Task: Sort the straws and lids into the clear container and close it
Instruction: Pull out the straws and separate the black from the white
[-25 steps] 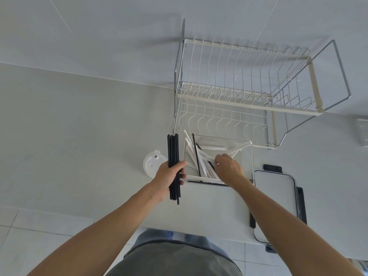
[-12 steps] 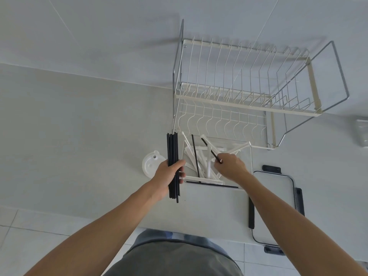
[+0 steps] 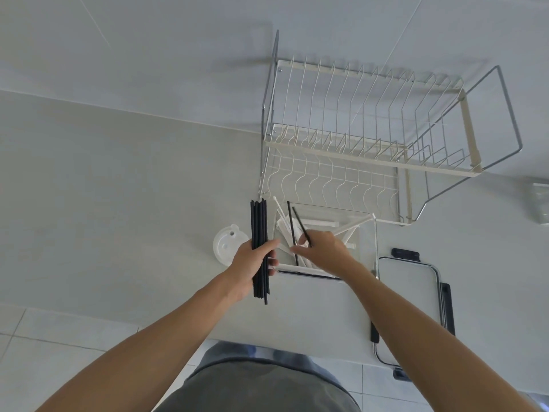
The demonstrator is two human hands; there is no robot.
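Single black straw to be joined to the bundle on its left.

The right hand [image 3: 322, 251] pinches one thin black plastic straw [image 3: 301, 226] over the clear rectangular container [image 3: 375, 248] of white straws [image 3: 350, 226]. Just left, the left hand [image 3: 252, 264] is closed round an upright bundle of black straws [image 3: 259, 230], long axes roughly parallel. A white round lid [image 3: 224, 246] lies on the worktop [image 3: 118, 203], outside the container.

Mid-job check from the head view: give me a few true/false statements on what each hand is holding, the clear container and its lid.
1. The left hand grips a bundle of black straws. True.
2. The right hand is empty. False: it pinches one black straw.
3. The clear container holds white straws. True.
4. The container lid is clipped on. False: it lies on the counter beside the open container.
5. The dish rack holds plates. False: none are visible.
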